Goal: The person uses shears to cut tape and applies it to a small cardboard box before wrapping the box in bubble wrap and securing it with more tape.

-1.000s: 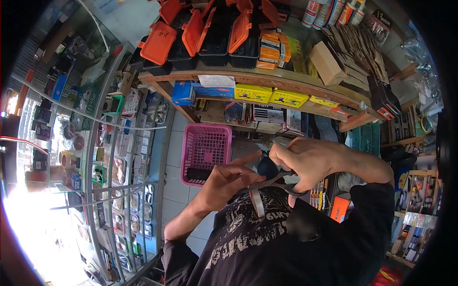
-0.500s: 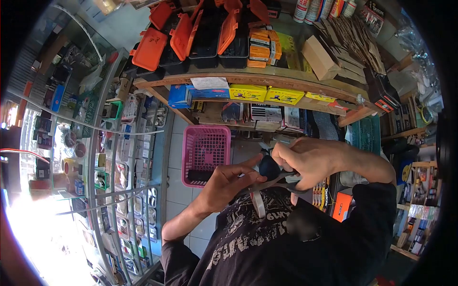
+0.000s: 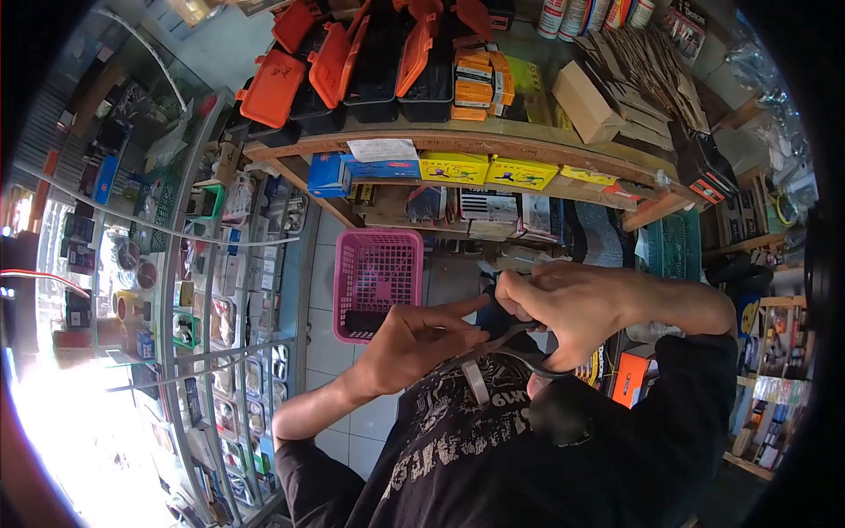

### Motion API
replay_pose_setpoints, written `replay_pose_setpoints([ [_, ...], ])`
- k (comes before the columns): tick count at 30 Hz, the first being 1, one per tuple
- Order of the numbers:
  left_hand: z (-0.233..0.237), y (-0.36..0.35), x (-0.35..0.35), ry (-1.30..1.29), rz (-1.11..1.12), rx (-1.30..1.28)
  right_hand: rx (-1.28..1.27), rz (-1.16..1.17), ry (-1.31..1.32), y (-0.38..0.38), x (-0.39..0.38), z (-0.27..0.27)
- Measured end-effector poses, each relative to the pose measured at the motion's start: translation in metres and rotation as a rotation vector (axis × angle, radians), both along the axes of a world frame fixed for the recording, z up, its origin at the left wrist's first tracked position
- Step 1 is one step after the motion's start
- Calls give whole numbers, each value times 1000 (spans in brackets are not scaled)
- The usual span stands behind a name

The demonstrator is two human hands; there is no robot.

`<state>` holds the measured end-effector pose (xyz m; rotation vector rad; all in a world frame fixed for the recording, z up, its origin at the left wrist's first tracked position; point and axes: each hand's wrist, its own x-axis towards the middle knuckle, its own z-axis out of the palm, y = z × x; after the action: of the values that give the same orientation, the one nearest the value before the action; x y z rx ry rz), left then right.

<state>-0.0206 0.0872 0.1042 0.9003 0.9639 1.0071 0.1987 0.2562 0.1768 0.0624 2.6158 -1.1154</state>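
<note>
In the middle of the head view my two hands meet in front of my chest. My left hand (image 3: 409, 348) pinches a dark blue rounded piece (image 3: 498, 319), whose exact kind I cannot make out. Close against it, my right hand (image 3: 576, 308) grips what look like dark-handled scissors (image 3: 539, 365), the thumb by the lower loop. Their blades are mostly hidden by the fingers. A narrow whitish band (image 3: 475, 384) hangs below the left fingertips, in front of my black shirt.
A pink plastic basket (image 3: 377, 236) stands on the tiled floor beyond my left hand. Ahead is a wooden shelf (image 3: 493, 141) bearing orange-lidded boxes (image 3: 273, 88), cardboard pieces (image 3: 588, 104) and small cartons. Glass display shelving (image 3: 211, 352) runs along the left.
My left hand and forearm have shifted slightly left and down. The dark blue piece is more covered by the fingers, and the whitish band shows less of its length.
</note>
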Motion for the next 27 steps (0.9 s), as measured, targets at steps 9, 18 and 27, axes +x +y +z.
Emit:
replay_pose_setpoints([
  [9,14,5,-9,172,-107,37,12,-1,42,-7,0,2],
  [18,25,11,-8,101,-64,171,-76,34,-72,-5,3,-6],
  [27,-38,5,5,-400,-22,-11,36,-42,52,5,18,-8],
])
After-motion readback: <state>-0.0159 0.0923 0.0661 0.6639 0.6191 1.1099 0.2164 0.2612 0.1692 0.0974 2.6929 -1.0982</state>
